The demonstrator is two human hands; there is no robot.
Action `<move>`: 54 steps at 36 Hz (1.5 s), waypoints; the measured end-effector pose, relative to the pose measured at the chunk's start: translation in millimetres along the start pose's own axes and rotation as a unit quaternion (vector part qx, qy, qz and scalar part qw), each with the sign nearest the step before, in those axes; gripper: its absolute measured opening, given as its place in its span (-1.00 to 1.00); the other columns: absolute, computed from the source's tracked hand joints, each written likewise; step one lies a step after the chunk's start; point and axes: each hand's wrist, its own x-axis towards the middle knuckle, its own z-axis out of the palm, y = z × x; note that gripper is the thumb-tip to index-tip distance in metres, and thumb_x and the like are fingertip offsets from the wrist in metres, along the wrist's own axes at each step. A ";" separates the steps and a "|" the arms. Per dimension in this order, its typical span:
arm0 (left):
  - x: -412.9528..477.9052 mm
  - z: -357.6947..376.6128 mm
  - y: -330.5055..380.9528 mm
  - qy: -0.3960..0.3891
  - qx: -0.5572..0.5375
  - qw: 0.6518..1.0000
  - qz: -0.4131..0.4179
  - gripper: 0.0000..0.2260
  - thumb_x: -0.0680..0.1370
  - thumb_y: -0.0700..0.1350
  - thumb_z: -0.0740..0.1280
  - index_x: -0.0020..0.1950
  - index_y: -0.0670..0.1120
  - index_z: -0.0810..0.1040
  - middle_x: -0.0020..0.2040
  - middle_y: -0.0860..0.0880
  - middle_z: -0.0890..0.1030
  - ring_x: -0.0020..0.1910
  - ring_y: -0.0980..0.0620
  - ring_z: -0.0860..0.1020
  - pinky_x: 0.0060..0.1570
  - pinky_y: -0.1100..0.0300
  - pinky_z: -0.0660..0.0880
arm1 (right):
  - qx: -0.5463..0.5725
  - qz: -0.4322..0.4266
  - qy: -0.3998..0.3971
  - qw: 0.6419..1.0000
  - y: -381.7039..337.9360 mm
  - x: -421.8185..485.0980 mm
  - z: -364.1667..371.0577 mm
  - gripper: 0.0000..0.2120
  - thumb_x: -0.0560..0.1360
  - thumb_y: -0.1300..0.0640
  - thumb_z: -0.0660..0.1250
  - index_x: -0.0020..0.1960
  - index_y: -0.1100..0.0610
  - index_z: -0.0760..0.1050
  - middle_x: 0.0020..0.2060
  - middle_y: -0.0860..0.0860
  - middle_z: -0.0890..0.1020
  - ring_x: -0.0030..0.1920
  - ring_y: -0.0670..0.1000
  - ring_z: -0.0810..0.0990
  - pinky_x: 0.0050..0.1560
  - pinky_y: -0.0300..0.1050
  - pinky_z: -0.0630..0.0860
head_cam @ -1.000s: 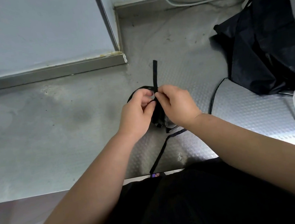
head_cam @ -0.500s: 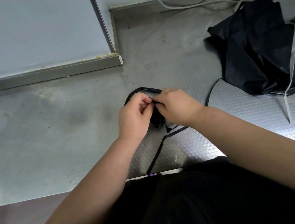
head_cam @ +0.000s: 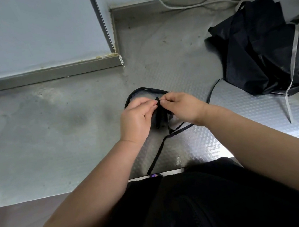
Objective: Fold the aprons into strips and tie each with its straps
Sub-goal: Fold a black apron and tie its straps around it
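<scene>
Head view, looking down at a metal table (head_cam: 64, 141) with an embossed surface.

Folded apron (head_cam: 161, 116): a small dark bundle lying on the table near its front edge, between the two hands.

Left hand (head_cam: 138, 118): fingers curled. Thumb and forefinger pinch the strap (head_cam: 157, 100) at the far end of the bundle.

Right hand (head_cam: 180, 108): fingers curled. Thumb and forefinger pinch the same strap just beside the left fingertips. A short black stub of strap shows between the two pinches.

Strap path: one run arcs out in a loop on the table beyond the left hand and comes back under the right hand. Another run leaves the near side of the bundle, passes below the right wrist, then bends and trails to the table's front edge. Whether a knot has formed under the fingers cannot be told.

Pile of aprons (head_cam: 255, 51): dark, crumpled, at the far right of the table, well apart from the bundle. A thin dark strap curves from the pile toward the right forearm.

Other: a metal ledge (head_cam: 47, 73) runs along the back left. The person's dark clothing (head_cam: 201, 200) fills the bottom of the view.
</scene>
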 end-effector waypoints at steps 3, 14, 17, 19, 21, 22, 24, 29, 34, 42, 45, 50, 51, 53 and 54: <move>-0.6 1.2 -0.3 -0.001 0.011 1.000 0.017 -0.75 0.49 -0.10 0.28 -0.06 -0.23 0.68 -0.10 -0.11 0.63 -0.16 0.12 0.55 -0.07 0.30 0.51 | 0.003 -0.001 0.009 1.000 2.0 -1.1 1.8 -0.78 0.63 0.12 0.13 -0.06 0.19 0.49 -0.30 0.04 0.42 -0.26 -0.03 0.36 -0.18 -0.15 0.33; 6.9 -6.6 8.4 -0.131 0.105 0.983 -0.079 -0.98 0.54 -0.18 0.28 -0.06 -0.07 0.46 0.04 -0.06 0.40 0.07 -0.11 0.42 0.02 -0.05 0.45 | -0.132 -0.096 0.036 0.986 11.2 -6.9 4.9 -0.79 0.59 0.21 0.20 0.12 0.10 0.57 -0.11 -0.09 0.59 -0.03 -0.03 0.51 0.07 -0.16 0.40; 6.7 -10.5 11.8 -0.151 0.075 0.979 -0.112 -0.88 0.55 -0.25 0.25 -0.11 -0.05 0.38 -0.02 0.00 0.35 -0.11 -0.04 0.40 0.00 -0.01 0.42 | -0.208 -0.156 0.129 0.957 17.6 -9.2 6.4 -0.76 0.59 0.21 0.21 0.18 0.20 0.57 0.04 0.06 0.65 0.08 0.05 0.57 0.04 -0.33 0.33; 3.2 -16.2 10.6 -0.164 0.076 0.977 -0.110 -0.83 0.56 -0.28 0.22 -0.12 -0.03 0.33 -0.04 0.01 0.34 -0.15 -0.03 0.38 -0.09 0.05 0.39 | -0.271 -0.176 0.152 0.934 24.9 -8.9 5.5 -0.77 0.60 0.24 0.19 0.13 0.26 0.58 -0.03 0.16 0.66 0.00 0.15 0.59 0.01 -0.21 0.40; -1.5 -22.2 6.0 -0.183 0.111 0.971 -0.106 -0.85 0.57 -0.27 0.20 -0.12 -0.04 0.33 -0.04 0.02 0.34 -0.15 0.00 0.35 -0.17 0.13 0.31 | -0.319 -0.159 0.157 0.921 31.2 -8.8 3.4 -0.76 0.62 0.21 0.16 0.09 0.30 0.57 -0.10 0.20 0.65 -0.08 0.19 0.59 -0.02 -0.04 0.46; -3.4 -25.0 4.0 -0.191 0.128 0.968 -0.101 -0.87 0.57 -0.26 0.19 -0.11 -0.05 0.34 -0.04 0.02 0.35 -0.14 0.02 0.34 -0.19 0.16 0.27 | -0.326 -0.150 0.154 0.921 33.3 -8.4 2.8 -0.75 0.62 0.19 0.15 0.07 0.30 0.56 -0.12 0.20 0.64 -0.11 0.19 0.59 -0.05 -0.02 0.48; -5.2 -29.9 0.7 -0.198 0.147 0.965 -0.092 -0.91 0.57 -0.26 0.19 -0.08 -0.08 0.38 -0.05 0.00 0.36 -0.11 0.03 0.32 -0.17 0.16 0.27 | -0.332 -0.145 0.145 0.921 33.3 -5.8 2.7 -0.76 0.62 0.20 0.15 0.04 0.30 0.55 -0.15 0.20 0.63 -0.15 0.17 0.58 -0.11 -0.08 0.47; -4.5 -33.8 -2.4 -0.204 0.172 0.960 -0.080 -0.90 0.56 -0.26 0.18 -0.09 -0.06 0.35 -0.08 0.01 0.34 -0.08 0.04 0.29 -0.14 0.17 0.27 | -0.294 -0.132 0.152 0.934 31.3 -0.4 3.0 -0.76 0.61 0.17 0.19 0.07 0.27 0.58 -0.06 0.16 0.66 -0.02 0.17 0.59 0.04 -0.08 0.45; -1.6 -33.3 -2.9 -0.214 0.193 0.955 -0.075 -0.93 0.57 -0.25 0.18 -0.06 -0.09 0.39 -0.08 0.02 0.35 -0.08 0.04 0.31 -0.15 0.18 0.26 | -0.201 -0.088 0.147 0.964 31.3 -1.8 4.7 -0.76 0.61 0.14 0.20 0.10 0.22 0.58 -0.08 0.01 0.62 -0.05 -0.03 0.50 -0.09 -0.34 0.30; -3.4 -35.0 3.7 -0.211 -0.085 0.932 -0.281 -0.64 0.45 0.11 0.40 0.16 0.08 0.38 0.21 0.11 0.40 0.09 0.08 0.54 -0.08 0.39 0.50 | 0.072 0.005 0.070 0.995 17.6 -6.6 16.6 -0.74 0.62 0.11 0.17 -0.25 0.07 0.39 -0.39 -0.04 0.41 -0.38 -0.08 0.34 -0.34 -0.30 0.33; -2.6 -26.3 10.3 -0.208 -0.040 0.926 -0.313 -0.45 0.37 0.28 0.38 0.26 0.06 0.39 0.16 0.13 0.53 0.12 0.08 0.53 0.15 0.15 0.46 | 0.170 0.036 -0.011 0.985 5.6 -7.5 16.9 -0.73 0.61 0.14 0.15 -0.19 0.01 0.54 -0.27 -0.08 0.57 -0.26 -0.11 0.50 -0.24 -0.29 0.41; 2.5 -23.4 11.1 -0.104 -0.135 0.905 -0.389 -0.76 0.42 0.03 0.40 0.04 0.02 0.50 -0.02 0.01 0.61 0.03 -0.01 0.58 0.14 -0.04 0.51 | 0.170 0.096 -0.031 0.980 0.9 -8.5 12.2 -0.69 0.62 0.01 0.07 0.31 -0.03 0.42 0.22 0.01 0.50 0.08 0.06 0.51 -0.01 -0.17 0.40; 3.8 -26.9 12.6 -0.076 -0.185 0.890 -0.409 -0.80 0.42 -0.02 0.39 0.00 0.01 0.50 -0.03 -0.02 0.61 0.02 -0.04 0.59 0.14 -0.06 0.52 | 0.142 0.097 -0.032 0.985 1.1 -9.5 10.1 -0.64 0.62 0.03 0.06 0.40 -0.04 0.32 0.28 0.02 0.45 0.14 0.08 0.47 0.02 -0.15 0.38; 9.3 -34.7 14.8 -0.013 -0.305 0.846 -0.436 -0.94 0.48 -0.16 0.33 -0.07 -0.07 0.48 -0.09 -0.08 0.60 -0.02 -0.07 0.58 0.07 -0.02 0.52 | 0.086 0.076 -0.037 0.993 0.0 -11.1 6.6 -0.54 0.58 0.06 0.18 0.47 -0.03 0.22 0.29 0.01 0.42 0.21 0.05 0.43 0.06 -0.20 0.37; 13.5 -39.7 17.4 0.013 -0.368 0.818 -0.442 -0.97 0.52 -0.22 0.29 -0.08 -0.11 0.47 -0.13 -0.10 0.59 -0.05 -0.08 0.58 0.02 -0.02 0.53 | 0.051 0.058 -0.050 0.996 -1.9 -11.7 5.3 -0.46 0.54 0.05 0.27 0.48 -0.01 0.19 0.28 0.00 0.43 0.23 0.00 0.42 0.12 -0.22 0.35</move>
